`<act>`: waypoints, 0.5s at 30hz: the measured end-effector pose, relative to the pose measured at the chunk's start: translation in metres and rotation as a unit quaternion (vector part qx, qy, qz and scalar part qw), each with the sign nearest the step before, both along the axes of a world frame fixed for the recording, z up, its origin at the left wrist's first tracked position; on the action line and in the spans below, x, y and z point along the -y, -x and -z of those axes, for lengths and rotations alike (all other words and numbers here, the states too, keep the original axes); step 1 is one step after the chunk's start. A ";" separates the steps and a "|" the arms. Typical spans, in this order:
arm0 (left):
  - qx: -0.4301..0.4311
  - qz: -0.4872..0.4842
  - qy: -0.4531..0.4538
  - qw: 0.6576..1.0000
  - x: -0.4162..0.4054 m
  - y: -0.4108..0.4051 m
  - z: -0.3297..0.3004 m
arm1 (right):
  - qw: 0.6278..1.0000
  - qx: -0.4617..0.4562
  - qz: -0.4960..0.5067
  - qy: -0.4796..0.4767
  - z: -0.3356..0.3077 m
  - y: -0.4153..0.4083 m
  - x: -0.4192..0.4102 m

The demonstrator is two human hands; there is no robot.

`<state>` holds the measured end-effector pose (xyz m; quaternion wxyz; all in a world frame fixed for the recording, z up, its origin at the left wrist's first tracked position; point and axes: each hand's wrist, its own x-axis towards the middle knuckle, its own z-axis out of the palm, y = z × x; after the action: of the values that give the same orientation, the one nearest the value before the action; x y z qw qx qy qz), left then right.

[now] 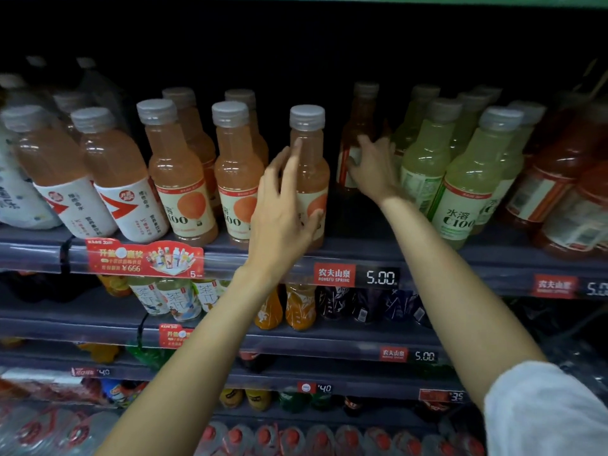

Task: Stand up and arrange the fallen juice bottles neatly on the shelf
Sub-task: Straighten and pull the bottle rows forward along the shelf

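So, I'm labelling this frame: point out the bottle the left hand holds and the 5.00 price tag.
orange juice bottle (307,149), head view, shoulder below cap.
5.00 price tag (381,277), head view, on the digits.

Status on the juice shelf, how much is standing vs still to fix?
Done: the orange bottles at the shelf front and the pale green bottles to the right stand upright. In hand: the left hand steadies the front orange bottle, thumb across its label; the right hand has a grip on a darker bottle further back. Left: bringing that one into line. No fallen bottle shows.
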<state>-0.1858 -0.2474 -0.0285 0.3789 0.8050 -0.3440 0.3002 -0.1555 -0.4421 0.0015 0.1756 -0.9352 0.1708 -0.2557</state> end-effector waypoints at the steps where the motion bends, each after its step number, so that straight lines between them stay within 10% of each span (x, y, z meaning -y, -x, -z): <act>1: 0.001 -0.001 -0.003 1.000 -0.001 0.000 0.000 | 1.000 -0.010 -0.004 -0.017 0.000 -0.004 0.001; 10: 0.002 0.001 0.000 1.000 -0.001 -0.002 0.003 | 0.990 0.109 0.015 0.086 0.004 0.010 -0.004; 15: 0.003 0.004 0.001 1.000 -0.001 -0.002 0.003 | 0.960 0.195 -0.106 -0.169 -0.003 0.010 -0.007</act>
<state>-0.1834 -0.2464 -0.0314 0.3797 0.8023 -0.3481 0.3017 -0.1659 -0.4355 0.0044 0.3867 -0.8366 0.0740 -0.3810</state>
